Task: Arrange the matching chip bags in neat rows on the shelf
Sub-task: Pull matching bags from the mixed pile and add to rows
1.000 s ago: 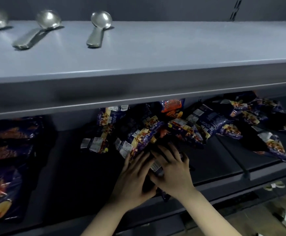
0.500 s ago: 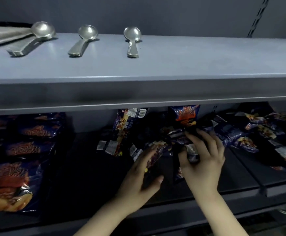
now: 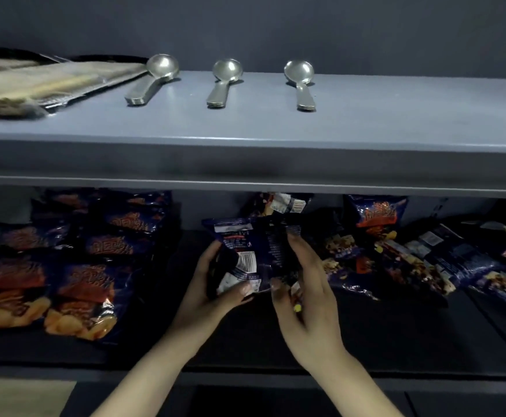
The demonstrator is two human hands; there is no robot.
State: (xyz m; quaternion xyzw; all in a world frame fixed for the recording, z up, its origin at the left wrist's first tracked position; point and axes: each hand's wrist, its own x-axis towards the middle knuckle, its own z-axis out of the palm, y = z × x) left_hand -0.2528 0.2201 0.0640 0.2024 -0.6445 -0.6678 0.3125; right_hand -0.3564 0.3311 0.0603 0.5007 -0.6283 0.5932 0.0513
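Both hands hold one dark blue chip bag (image 3: 254, 251) above the lower shelf (image 3: 366, 335), back side showing. The left hand (image 3: 212, 284) has its grip clamped on the bag's left edge, the right hand (image 3: 302, 284) on its right edge.

Held chip bag (image 3: 254, 251): barcode and white label panels, print illegible.
Shelved chip bags (image 3: 80, 284): orange lettering, unreadable.

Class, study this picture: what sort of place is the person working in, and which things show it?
Probably a shop aisle or a mock-up of one: grey tiered shelving, identical chip bags in rows on the lower shelf, metal spoons spaced out above. Both hands, left hand and right hand, hold one bag.
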